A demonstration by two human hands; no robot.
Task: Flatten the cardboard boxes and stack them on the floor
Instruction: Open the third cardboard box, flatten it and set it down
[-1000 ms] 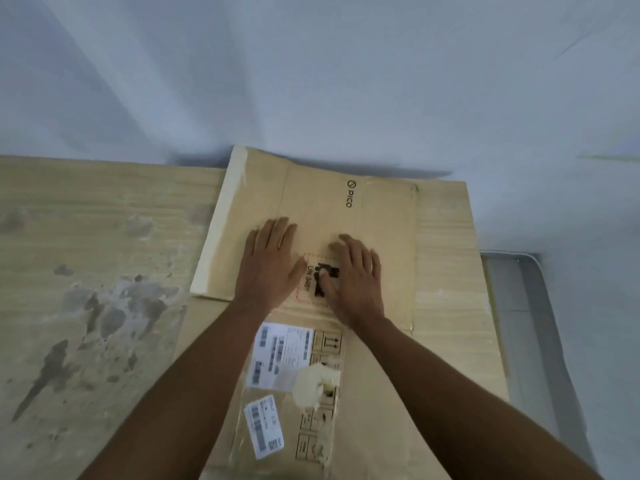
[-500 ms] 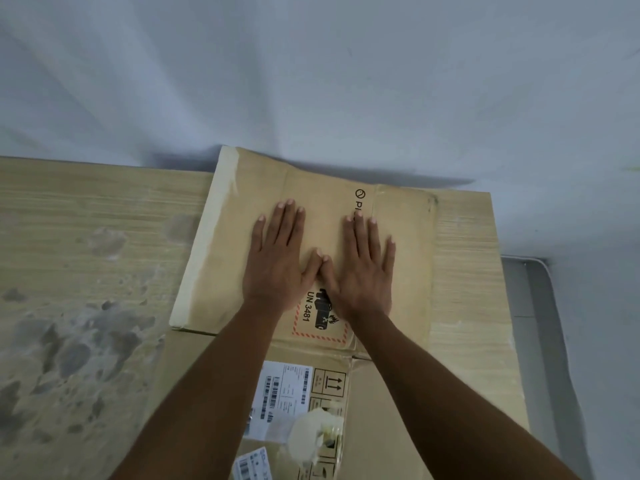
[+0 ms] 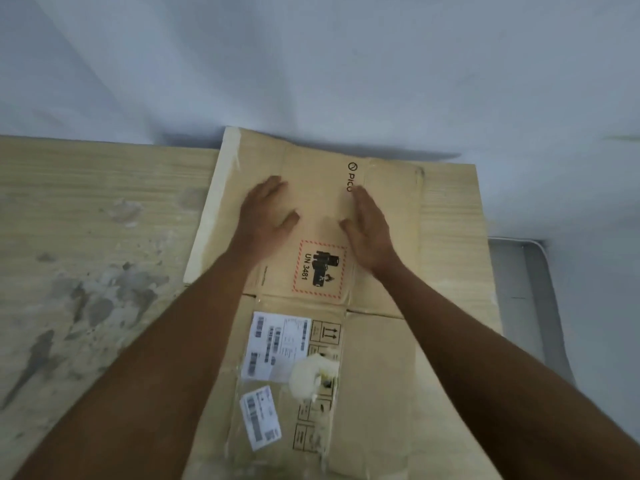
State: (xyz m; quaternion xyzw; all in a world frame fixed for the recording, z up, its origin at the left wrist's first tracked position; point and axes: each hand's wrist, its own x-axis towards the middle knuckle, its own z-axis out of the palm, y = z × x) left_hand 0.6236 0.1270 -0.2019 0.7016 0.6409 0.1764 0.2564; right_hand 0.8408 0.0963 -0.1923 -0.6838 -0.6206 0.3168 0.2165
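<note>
A flattened brown cardboard box [image 3: 322, 161] lies on a light wooden surface, its far end against the white wall. It bears a red-bordered UN 3481 label [image 3: 320, 266] and black lettering near the far end. A nearer panel of cardboard [image 3: 377, 375] carries white shipping labels [image 3: 277, 346] and torn tape. My left hand [image 3: 265, 213] rests palm down on the left of the far panel, fingers together. My right hand [image 3: 369, 225] lies flat on the right of that panel. Neither hand holds anything.
The light wooden surface [image 3: 104, 237] spreads to the left, marked with dark grey stains [image 3: 90, 299]. A white wall [image 3: 311, 64] rises close behind the box. At the right, past the wood's edge, a grey floor strip [image 3: 526, 289] shows.
My hands, side by side over the hazard label before, have slid apart and further up the panel, uncovering the label. The view has tilted slightly.
</note>
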